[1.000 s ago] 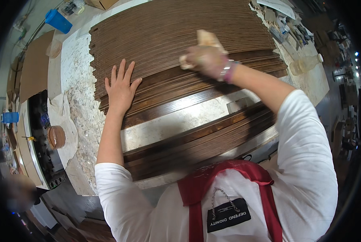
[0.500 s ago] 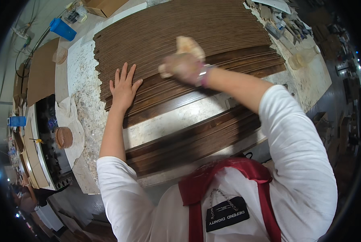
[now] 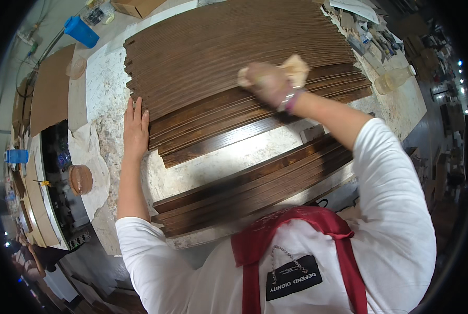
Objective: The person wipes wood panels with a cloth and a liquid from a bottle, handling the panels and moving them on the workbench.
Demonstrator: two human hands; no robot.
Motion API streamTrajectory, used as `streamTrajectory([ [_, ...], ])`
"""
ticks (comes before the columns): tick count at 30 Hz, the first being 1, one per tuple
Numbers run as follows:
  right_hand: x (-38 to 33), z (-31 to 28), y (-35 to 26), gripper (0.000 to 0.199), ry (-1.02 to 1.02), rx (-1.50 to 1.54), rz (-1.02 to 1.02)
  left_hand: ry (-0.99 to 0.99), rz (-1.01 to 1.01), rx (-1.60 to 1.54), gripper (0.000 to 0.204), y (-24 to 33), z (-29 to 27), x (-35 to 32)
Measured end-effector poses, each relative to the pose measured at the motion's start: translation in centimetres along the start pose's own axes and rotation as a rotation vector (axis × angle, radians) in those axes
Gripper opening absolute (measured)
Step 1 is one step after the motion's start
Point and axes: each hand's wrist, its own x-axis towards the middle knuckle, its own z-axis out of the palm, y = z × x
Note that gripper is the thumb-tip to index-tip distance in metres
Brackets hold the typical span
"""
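A broad row of dark brown stained wood strips [image 3: 218, 57] lies side by side over the table. My right hand [image 3: 268, 83], blurred by motion, presses a cream cloth [image 3: 296, 69] onto the strips near the row's front edge; cloth sticks out on both sides of the fist. At the row's left end my left hand [image 3: 135, 131] rests with fingers stretched out, its edge against the strip ends, holding nothing. A second group of brown strips [image 3: 249, 188] lies closer to my body, with a bare band of table between the two groups.
The table [image 3: 106, 99] is stained and spotted. A blue cup [image 3: 81, 31] stands at the back left, a round brown container [image 3: 80, 179] at the left edge. On the right are a clear bottle [image 3: 393, 81] and cluttered tools [image 3: 372, 39]. Another person [image 3: 30, 256] is at the far lower left.
My right hand has moved right with the cloth. My left hand has slid left and down, from the top of the strips to their left ends.
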Motion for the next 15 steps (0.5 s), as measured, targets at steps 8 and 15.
streamTrajectory([
  [8, 6.1, 4.3, -9.9, 0.009, -0.190, 0.164, 0.187, -0.009, -0.005, 0.065, 0.048, 0.3, -0.4, 0.2],
  [15, 0.3, -0.6, -1.0, 0.013, -0.141, -0.138, 0.452, 0.057, -0.018, 0.056, 0.046, 0.3, 0.4, -0.3],
])
